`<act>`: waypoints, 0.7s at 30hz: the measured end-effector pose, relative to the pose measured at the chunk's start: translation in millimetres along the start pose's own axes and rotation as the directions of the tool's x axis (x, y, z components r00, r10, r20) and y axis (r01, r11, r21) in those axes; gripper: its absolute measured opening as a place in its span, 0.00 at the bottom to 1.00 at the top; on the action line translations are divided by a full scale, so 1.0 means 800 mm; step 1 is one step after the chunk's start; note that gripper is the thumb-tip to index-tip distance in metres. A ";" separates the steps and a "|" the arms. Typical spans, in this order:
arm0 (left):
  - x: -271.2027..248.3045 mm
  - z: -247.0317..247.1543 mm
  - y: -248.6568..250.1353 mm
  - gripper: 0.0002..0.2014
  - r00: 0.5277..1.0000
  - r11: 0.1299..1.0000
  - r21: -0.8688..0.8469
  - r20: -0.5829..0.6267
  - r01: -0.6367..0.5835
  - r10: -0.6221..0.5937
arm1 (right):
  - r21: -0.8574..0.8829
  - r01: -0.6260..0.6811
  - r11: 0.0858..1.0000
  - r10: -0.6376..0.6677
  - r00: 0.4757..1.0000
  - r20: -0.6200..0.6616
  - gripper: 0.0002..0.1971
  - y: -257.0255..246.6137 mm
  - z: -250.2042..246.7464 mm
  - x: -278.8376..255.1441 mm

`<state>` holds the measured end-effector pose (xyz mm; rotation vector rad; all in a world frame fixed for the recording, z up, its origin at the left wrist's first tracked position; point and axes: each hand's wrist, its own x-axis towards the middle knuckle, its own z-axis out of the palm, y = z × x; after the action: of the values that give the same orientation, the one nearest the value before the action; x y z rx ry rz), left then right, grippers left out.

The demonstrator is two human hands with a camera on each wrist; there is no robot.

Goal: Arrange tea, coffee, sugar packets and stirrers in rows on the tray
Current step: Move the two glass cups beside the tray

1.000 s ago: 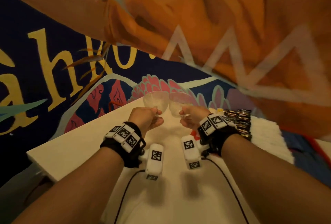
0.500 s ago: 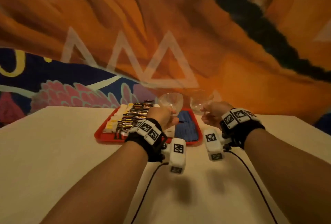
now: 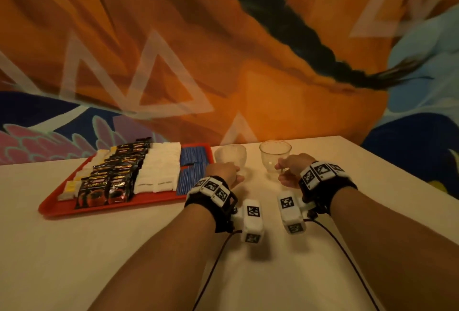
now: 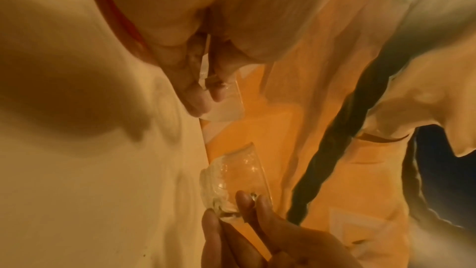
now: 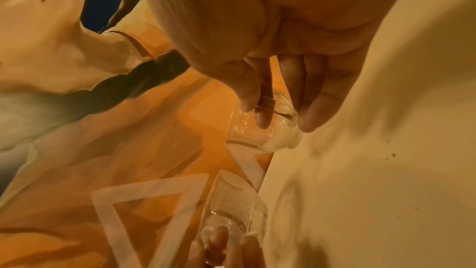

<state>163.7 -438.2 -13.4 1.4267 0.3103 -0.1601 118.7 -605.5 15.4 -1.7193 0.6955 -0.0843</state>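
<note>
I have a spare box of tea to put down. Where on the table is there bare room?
Bare table lies near the person, in front of the red tray and left of the forearms; another patch is right of the right glass. The tray is packed, and the strip between tray and left glass is narrow.

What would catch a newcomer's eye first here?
Probably the red tray at the left of the white table, already packed with neat rows of packets and blue stirrers. Next, the two clear glasses just right of it: the left hand grips the left glass, the right hand grips the right glass. A big orange mural fills the wall behind.
</note>
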 end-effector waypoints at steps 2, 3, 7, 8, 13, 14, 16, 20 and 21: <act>0.009 0.002 -0.005 0.08 1.000 1.000 0.004 -0.024 0.004 -0.003 | 0.022 -0.009 1.000 0.009 1.000 0.015 0.13 0.006 0.006 0.006; 0.014 0.003 -0.007 0.08 0.999 1.000 0.006 -0.034 0.002 -0.002 | 0.030 -0.012 0.999 0.011 1.000 0.024 0.13 0.007 0.010 0.009; 0.028 0.005 -0.011 0.07 0.998 0.999 0.047 -0.064 0.010 -0.007 | 0.048 -0.016 0.999 0.013 0.998 0.064 0.12 0.009 0.027 0.024; 0.032 0.004 -0.011 0.06 0.998 0.998 0.060 -0.066 0.017 -0.013 | 0.053 -0.020 0.998 0.016 0.997 0.071 0.12 0.009 0.031 0.029; 0.054 0.005 -0.009 0.04 0.997 0.991 0.128 -0.071 0.040 -0.031 | 0.067 -0.036 0.997 0.028 0.994 0.110 0.09 0.009 0.047 0.047; 0.058 0.006 -0.009 0.03 0.997 0.991 0.130 -0.072 0.041 -0.032 | 0.072 -0.036 0.997 0.027 0.993 0.116 0.09 0.009 0.050 0.050; 0.066 0.008 -0.008 0.03 0.998 0.988 0.148 -0.057 0.045 -0.037 | 0.077 -0.036 0.996 0.027 0.993 0.117 0.09 0.006 0.057 0.055; 0.083 0.012 -0.010 0.08 0.999 0.989 0.141 -0.039 0.037 -0.032 | 0.131 -0.058 0.990 0.038 0.988 0.147 0.08 0.001 0.066 0.063; 0.085 0.013 -0.011 0.08 0.998 0.991 0.131 -0.045 0.041 -0.035 | 0.143 -0.064 0.988 0.042 0.987 0.154 0.08 0.001 0.068 0.066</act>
<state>226.9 -444.3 -41.0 1.5572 0.3676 -0.1841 183.6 -584.4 -16.7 -1.5468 0.6079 0.0307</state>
